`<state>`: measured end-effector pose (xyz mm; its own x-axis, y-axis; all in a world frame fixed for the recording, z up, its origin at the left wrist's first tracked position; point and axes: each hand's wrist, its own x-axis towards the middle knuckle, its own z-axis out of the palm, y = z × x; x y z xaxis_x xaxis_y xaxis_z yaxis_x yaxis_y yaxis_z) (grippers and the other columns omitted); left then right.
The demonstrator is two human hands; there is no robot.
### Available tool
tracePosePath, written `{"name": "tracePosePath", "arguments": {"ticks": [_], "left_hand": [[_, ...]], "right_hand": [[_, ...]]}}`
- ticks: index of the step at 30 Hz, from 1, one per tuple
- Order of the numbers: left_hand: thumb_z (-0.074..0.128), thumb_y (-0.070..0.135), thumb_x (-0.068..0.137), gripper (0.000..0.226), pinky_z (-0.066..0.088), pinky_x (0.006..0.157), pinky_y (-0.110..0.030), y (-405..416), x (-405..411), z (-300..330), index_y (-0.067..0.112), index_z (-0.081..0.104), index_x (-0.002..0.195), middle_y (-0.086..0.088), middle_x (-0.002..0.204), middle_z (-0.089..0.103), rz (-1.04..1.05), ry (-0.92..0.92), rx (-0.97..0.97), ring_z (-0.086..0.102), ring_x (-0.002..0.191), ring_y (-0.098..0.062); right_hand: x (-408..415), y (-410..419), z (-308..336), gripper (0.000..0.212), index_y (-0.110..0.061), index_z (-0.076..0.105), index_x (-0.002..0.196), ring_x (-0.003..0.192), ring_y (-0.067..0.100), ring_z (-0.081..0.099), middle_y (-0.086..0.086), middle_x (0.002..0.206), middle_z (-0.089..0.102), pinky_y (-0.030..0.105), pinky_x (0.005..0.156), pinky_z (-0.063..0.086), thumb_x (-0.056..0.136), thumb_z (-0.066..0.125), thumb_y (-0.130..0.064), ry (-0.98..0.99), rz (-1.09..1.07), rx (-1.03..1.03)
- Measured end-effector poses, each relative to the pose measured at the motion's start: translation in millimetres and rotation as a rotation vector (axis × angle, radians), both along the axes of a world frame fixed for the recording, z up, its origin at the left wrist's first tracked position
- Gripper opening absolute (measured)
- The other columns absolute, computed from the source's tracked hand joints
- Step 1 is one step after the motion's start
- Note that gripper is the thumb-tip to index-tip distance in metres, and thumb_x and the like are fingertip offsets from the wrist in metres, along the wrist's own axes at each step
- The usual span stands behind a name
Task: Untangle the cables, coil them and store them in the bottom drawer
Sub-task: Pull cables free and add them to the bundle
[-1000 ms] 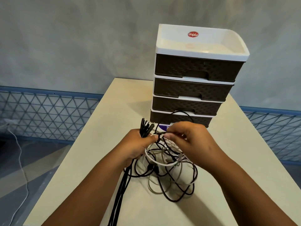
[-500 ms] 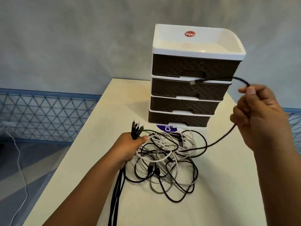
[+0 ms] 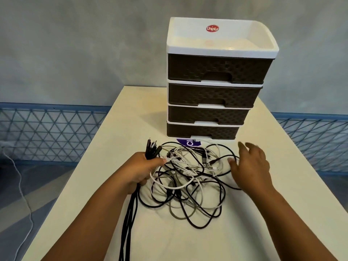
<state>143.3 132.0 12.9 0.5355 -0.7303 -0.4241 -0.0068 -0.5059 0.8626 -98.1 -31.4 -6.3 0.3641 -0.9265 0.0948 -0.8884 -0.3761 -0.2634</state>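
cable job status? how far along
Early. Done: several black cable ends are gathered in the left hand, their lengths trailing off the table's near edge. In hand: the right hand is open beside the tangled pile, gripping nothing. Left: most black, white and grey cables are still knotted, nothing is coiled, and the bottom drawer is shut.

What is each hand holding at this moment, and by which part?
The left hand grips a bundle of black cables just below their connector ends. The right hand is open over the tangled cable pile, holding nothing.
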Motion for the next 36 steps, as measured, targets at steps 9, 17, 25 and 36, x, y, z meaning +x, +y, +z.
{"name": "tracePosePath", "arguments": {"ticks": [9,17,25,36], "left_hand": [[0.07,0.025,0.088,0.026,0.02,0.046,-0.023,4.2,-5.1,2.0,0.014,0.052,0.073,-0.001,0.057,0.035,-0.004,0.028,-0.022,0.025,0.047,-0.013],[0.072,0.026,0.087,0.026,0.02,0.044,-0.022,9.0,-3.1,1.7,0.014,0.055,0.071,0.0,0.055,0.036,0.004,0.044,-0.047,0.025,0.044,-0.012],[0.066,0.046,0.089,0.042,0.017,0.04,-0.019,11.2,5.2,14.9,0.004,0.067,0.097,0.006,0.051,0.03,0.212,0.121,-0.141,0.022,0.043,-0.009],[0.068,0.052,0.078,0.038,0.008,0.039,-0.017,12.0,-11.3,53.2,0.015,0.058,0.077,0.008,0.054,0.022,-0.057,0.278,-0.038,0.012,0.044,-0.006]], "right_hand": [[83.8,6.0,13.2,0.039,-0.02,0.067,0.115,0.109,0.027,0.056,0.007,0.114,0.065,0.034,0.086,0.045,0.096,0.051,-0.049,0.058,0.39,0.232],[113.8,13.5,59.0,0.018,-0.016,0.063,0.086,0.061,0.016,0.052,-0.002,0.064,0.057,0.033,0.064,0.045,0.099,0.055,-0.027,-0.399,0.457,0.449],[91.4,48.0,148.9,0.032,-0.006,0.071,0.107,0.058,0.025,0.014,0.011,0.064,0.018,0.034,0.053,0.018,0.101,0.05,-0.029,-0.924,0.871,0.759],[84.9,70.3,143.9,0.029,0.001,0.066,0.113,0.054,0.019,0.017,-0.013,0.056,0.039,0.035,0.052,0.013,0.097,0.047,-0.014,-1.049,1.061,0.893]]}}
